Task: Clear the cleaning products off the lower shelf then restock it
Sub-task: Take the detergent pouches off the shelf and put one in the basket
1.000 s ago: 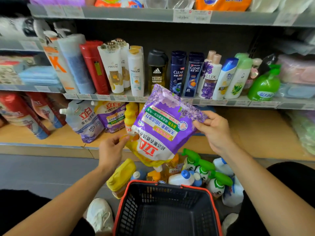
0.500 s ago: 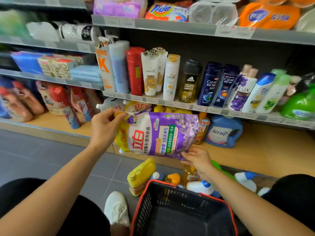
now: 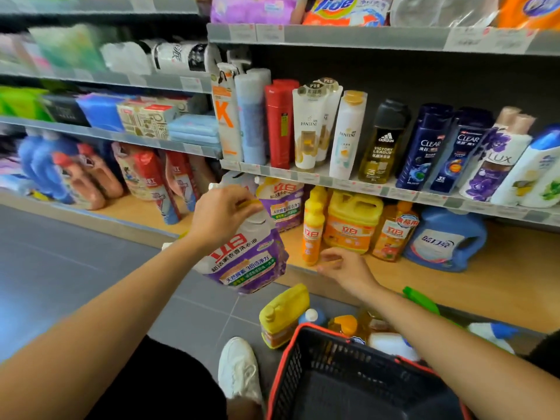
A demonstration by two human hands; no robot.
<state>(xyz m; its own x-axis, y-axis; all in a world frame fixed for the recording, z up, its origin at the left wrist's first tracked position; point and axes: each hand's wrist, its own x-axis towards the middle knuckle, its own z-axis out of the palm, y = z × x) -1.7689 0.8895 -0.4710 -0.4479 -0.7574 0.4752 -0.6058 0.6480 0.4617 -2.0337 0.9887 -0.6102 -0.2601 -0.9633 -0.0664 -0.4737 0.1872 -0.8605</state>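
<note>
My left hand (image 3: 221, 216) grips the top of a purple and white detergent refill pouch (image 3: 245, 262), which hangs upright in front of the lower wooden shelf (image 3: 454, 286). My right hand (image 3: 345, 268) is off the pouch, fingers loosely spread, hovering at the shelf's front edge beside a slim yellow bottle (image 3: 312, 234). On the shelf stand another purple pouch (image 3: 283, 204), a yellow jug (image 3: 351, 222), an orange bottle (image 3: 394, 234) and a blue detergent jug (image 3: 445, 241).
A black basket with a red rim (image 3: 291, 368) sits on the floor near me. Several bottles stand on the floor between it and the shelf, among them a yellow one (image 3: 281, 316). Shampoo bottles (image 3: 424, 147) fill the shelf above. My white shoe (image 3: 239, 371) is left of the basket.
My right hand has let go of the pouch's bottom and moved right. The pouch swung from lying sideways to hanging upright from my left hand. The view shifted left.
</note>
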